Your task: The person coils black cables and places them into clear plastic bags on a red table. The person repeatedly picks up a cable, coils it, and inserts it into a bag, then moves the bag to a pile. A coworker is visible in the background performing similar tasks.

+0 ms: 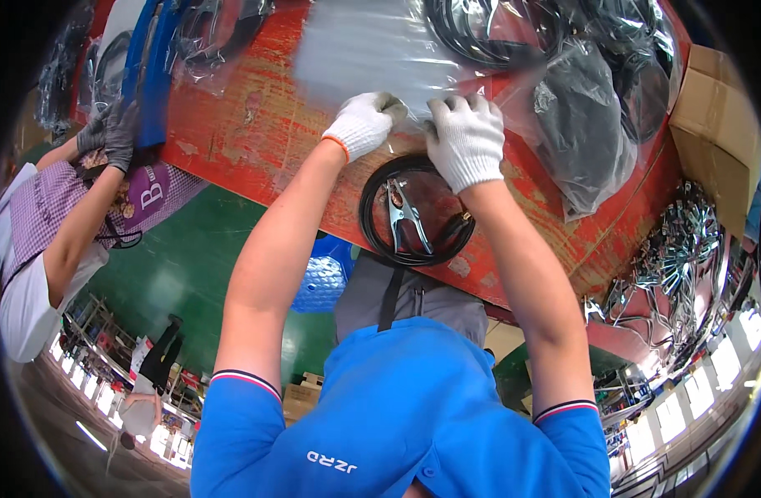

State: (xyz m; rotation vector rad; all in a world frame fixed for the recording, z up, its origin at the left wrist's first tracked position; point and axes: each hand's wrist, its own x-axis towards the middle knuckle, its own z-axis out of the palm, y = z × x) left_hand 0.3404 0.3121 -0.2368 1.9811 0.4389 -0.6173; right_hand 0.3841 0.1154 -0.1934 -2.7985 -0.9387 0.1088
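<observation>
White knit gloves with grey fingertips cover both of my hands at the near side of a stack of clear plastic bags (355, 50). My left hand (366, 124) is closed in a pinch at the bag's near edge. Curled fingers of my right hand (467, 141) press on the same film, close to the left; the fingertips are partly hidden. Just below the hands, a coiled black cable (369, 212) lies on the worn red table (256, 124). A silver metal clamp (405, 220) rests inside the coil.
Bagged black cables (488, 50) and a dark bag (579, 124) lie to the right. Beyond stand a cardboard box (712, 124) and a heap of metal clamps (679, 257). At left, a co-worker's gloved hands (110, 133) are beside a blue strip (152, 75). A blue stool (322, 278) is below the table.
</observation>
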